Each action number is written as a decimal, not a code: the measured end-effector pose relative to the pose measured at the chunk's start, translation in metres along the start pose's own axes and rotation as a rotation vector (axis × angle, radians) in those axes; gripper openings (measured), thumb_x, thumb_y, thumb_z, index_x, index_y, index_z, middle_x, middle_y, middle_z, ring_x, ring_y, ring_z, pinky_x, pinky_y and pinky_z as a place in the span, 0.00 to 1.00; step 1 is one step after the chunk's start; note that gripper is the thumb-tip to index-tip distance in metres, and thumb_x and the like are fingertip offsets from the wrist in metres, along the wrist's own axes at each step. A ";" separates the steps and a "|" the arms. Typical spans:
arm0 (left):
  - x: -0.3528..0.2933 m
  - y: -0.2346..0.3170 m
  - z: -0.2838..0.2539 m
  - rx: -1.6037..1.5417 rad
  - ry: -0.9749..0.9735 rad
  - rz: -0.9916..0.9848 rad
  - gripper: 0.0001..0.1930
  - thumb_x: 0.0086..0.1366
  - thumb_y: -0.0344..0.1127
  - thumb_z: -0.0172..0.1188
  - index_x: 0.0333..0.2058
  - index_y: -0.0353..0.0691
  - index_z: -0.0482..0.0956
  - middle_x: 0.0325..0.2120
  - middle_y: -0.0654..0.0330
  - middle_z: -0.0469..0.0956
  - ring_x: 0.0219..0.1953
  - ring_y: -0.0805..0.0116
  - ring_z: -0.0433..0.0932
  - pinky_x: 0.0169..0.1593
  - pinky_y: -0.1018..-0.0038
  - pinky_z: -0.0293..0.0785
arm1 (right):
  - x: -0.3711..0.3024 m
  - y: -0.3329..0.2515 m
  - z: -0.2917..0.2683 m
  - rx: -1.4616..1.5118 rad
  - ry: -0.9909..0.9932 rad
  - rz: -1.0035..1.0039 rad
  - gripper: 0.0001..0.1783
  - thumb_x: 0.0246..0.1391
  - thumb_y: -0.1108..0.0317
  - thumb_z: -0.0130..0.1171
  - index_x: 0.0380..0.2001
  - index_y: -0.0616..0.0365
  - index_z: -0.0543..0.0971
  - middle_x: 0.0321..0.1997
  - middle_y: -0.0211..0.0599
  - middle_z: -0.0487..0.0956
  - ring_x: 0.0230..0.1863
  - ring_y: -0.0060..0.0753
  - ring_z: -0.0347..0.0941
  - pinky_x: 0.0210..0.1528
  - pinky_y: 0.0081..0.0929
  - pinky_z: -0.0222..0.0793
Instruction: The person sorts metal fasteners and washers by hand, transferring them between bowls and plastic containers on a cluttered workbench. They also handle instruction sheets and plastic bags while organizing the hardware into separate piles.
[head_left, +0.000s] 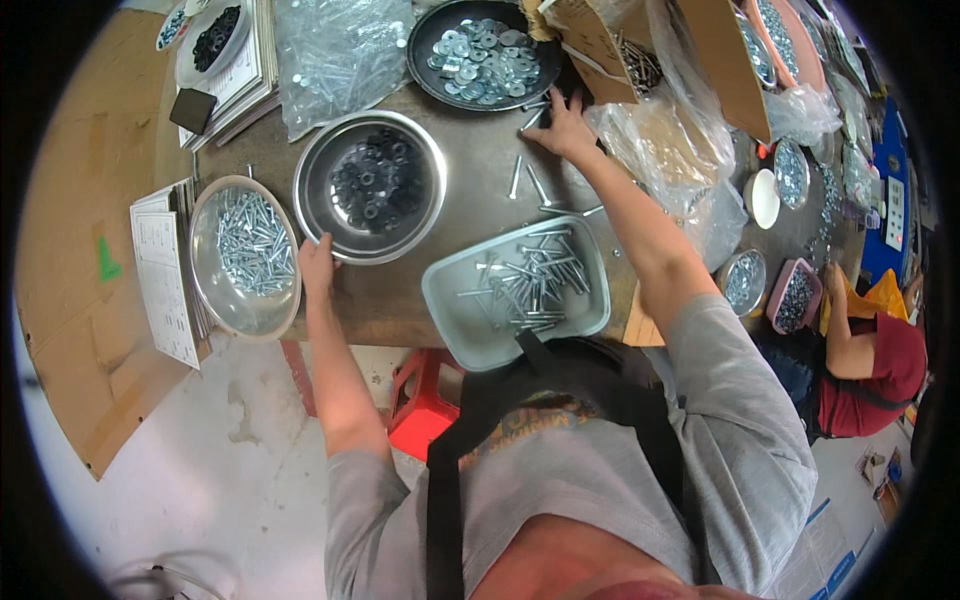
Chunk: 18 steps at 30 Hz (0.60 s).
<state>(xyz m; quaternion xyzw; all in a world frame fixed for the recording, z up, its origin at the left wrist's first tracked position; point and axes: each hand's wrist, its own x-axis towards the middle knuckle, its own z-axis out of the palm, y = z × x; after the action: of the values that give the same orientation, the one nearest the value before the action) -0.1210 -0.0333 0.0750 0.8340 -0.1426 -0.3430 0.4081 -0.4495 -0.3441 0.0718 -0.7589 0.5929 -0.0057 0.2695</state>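
My left hand is at the near left rim of a round steel bowl, its fingers closed on that rim. Dark ring-shaped parts lie inside the bowl. Over the table, my right hand reaches with fingers apart beside a few loose bolts, at the lower right of a black pan of shiny washers. Whether its fingertips touch a bolt is hard to see. Nearer me stands a grey-green plastic tub holding many long bolts.
Left of the steel bowl, a clear bowl holds screws. Stacked cards and a bag of parts lie beyond. At right are an open carton, plastic bags and small dishes. A red stool stands below; a person works at far right.
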 end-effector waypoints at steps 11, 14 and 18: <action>-0.100 0.051 0.133 0.332 0.141 0.641 0.18 0.57 0.36 0.55 0.45 0.33 0.72 0.38 0.51 0.74 0.41 0.60 0.74 0.46 0.68 0.68 | -0.008 0.021 0.043 -0.155 0.265 -0.181 0.20 0.34 0.71 0.58 0.37 0.53 0.71 0.37 0.45 0.69 0.36 0.49 0.71 0.32 0.41 0.70; -0.092 0.068 0.209 0.542 -0.253 0.484 0.24 0.53 0.45 0.59 0.45 0.33 0.71 0.39 0.47 0.73 0.40 0.52 0.74 0.43 0.63 0.69 | -0.004 0.040 0.034 -0.037 0.213 -0.266 0.15 0.36 0.73 0.54 0.34 0.54 0.76 0.30 0.42 0.74 0.30 0.44 0.72 0.30 0.37 0.68; -0.090 0.081 0.275 0.696 -0.254 0.440 0.28 0.47 0.49 0.65 0.40 0.37 0.67 0.39 0.49 0.70 0.42 0.51 0.72 0.41 0.60 0.71 | -0.040 0.054 0.013 0.650 -0.192 -0.012 0.03 0.41 0.73 0.52 0.22 0.59 0.76 0.17 0.26 0.71 0.21 0.17 0.64 0.26 0.18 0.61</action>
<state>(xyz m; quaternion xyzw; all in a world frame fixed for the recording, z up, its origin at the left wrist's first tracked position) -0.3716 -0.1976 0.0606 0.8228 -0.4734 -0.2790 0.1452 -0.5050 -0.3111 0.0508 -0.6338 0.5277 -0.1243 0.5517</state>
